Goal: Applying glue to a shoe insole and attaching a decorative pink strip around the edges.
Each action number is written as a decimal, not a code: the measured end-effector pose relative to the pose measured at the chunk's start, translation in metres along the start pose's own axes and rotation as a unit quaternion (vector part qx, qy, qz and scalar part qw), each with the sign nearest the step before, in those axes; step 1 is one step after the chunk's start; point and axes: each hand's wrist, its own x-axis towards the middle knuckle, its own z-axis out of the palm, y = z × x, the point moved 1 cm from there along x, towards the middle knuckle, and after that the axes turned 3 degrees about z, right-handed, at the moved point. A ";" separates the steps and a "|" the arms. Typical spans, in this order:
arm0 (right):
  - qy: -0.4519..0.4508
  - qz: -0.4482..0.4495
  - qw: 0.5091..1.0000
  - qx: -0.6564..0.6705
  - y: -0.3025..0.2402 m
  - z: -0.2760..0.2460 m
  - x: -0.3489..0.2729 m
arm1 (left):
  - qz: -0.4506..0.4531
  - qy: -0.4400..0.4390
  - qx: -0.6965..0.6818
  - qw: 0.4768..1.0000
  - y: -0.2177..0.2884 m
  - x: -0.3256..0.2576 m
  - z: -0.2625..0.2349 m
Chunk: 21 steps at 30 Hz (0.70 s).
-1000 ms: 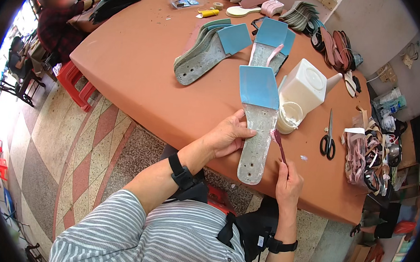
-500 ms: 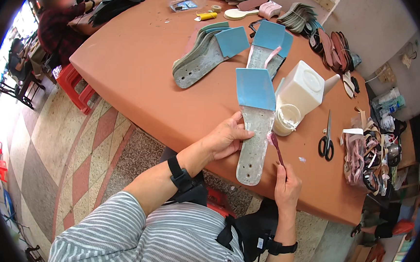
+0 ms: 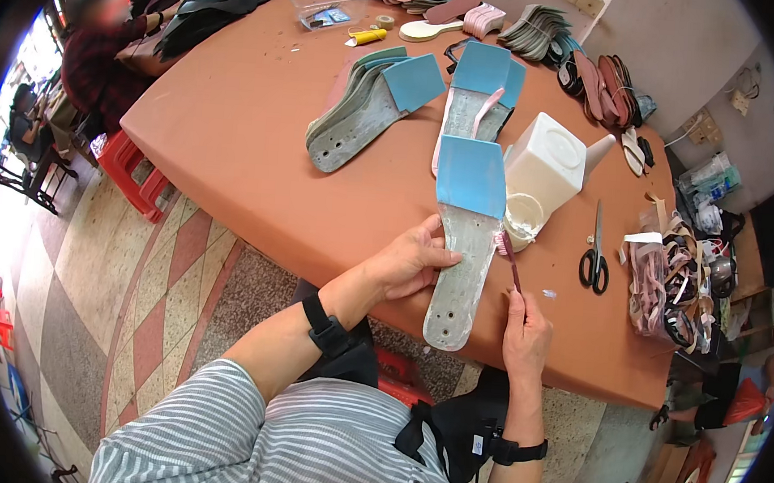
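My left hand (image 3: 411, 263) pinches the left edge of a long grey shoe insole (image 3: 458, 278) with a blue front piece, thumb on top. Two small holes show at its near, rounded end. My right hand (image 3: 527, 334) grips a toothbrush (image 3: 514, 266) by its dark red handle. The whitish-coated bristles touch the insole's right edge, just below the blue piece. Beyond the brush, a cut-open white plastic bottle (image 3: 545, 158) lies with white paste about its round mouth (image 3: 523, 217). Another blue-fronted insole (image 3: 472, 113) with a pink strap lies behind.
A stack of grey insoles (image 3: 350, 127) sits left of centre on the brown table (image 3: 234, 123). Black-handled scissors (image 3: 594, 267) lie to the right, beside a clear bag of straps (image 3: 653, 291). More insole bundles (image 3: 536, 32) line the far edge. A person (image 3: 104, 51) sits at far left.
The brush head has moved up the insole's right edge, nearer the blue piece. The insole has come slightly toward me and tilted a little. Both hands keep their hold.
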 end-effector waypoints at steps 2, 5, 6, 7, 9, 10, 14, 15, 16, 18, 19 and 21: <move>0.003 0.020 1.000 0.010 0.000 0.000 0.001 | -0.009 -0.003 0.011 1.000 -0.001 0.000 0.000; 0.015 0.015 1.000 -0.016 -0.001 0.002 0.001 | -0.019 -0.001 0.017 1.000 0.001 -0.001 0.002; 0.016 0.014 1.000 -0.017 0.000 0.004 0.001 | -0.018 -0.003 0.016 1.000 0.002 -0.002 0.003; 0.025 0.001 1.000 -0.007 0.002 0.005 0.002 | -0.018 -0.002 0.021 1.000 0.002 -0.003 0.003; 0.031 -0.011 0.999 0.002 0.002 0.006 0.001 | -0.019 0.001 0.026 0.999 0.001 -0.004 0.002; 0.027 -0.003 1.000 0.006 0.000 0.005 0.001 | -0.015 0.002 0.027 1.000 0.000 -0.003 0.001; 0.017 0.002 1.000 0.012 0.004 0.004 0.000 | -0.017 0.001 0.019 1.000 0.002 -0.004 0.003; 0.017 0.003 1.000 0.012 0.005 0.004 0.000 | -0.018 0.001 0.020 1.000 0.002 -0.004 0.003; 0.018 -0.003 1.000 0.011 0.006 0.004 0.000 | -0.022 0.003 0.018 1.000 0.002 -0.003 0.002; 0.019 -0.008 1.000 0.010 0.006 0.004 0.000 | -0.027 0.005 0.017 0.999 0.001 -0.004 0.002; 0.021 -0.010 1.000 0.005 0.005 0.004 0.000 | -0.020 0.004 0.027 0.999 0.002 -0.005 0.003; 0.020 -0.011 1.000 0.000 0.003 0.004 0.000 | -0.014 0.005 0.037 0.999 0.000 -0.005 0.002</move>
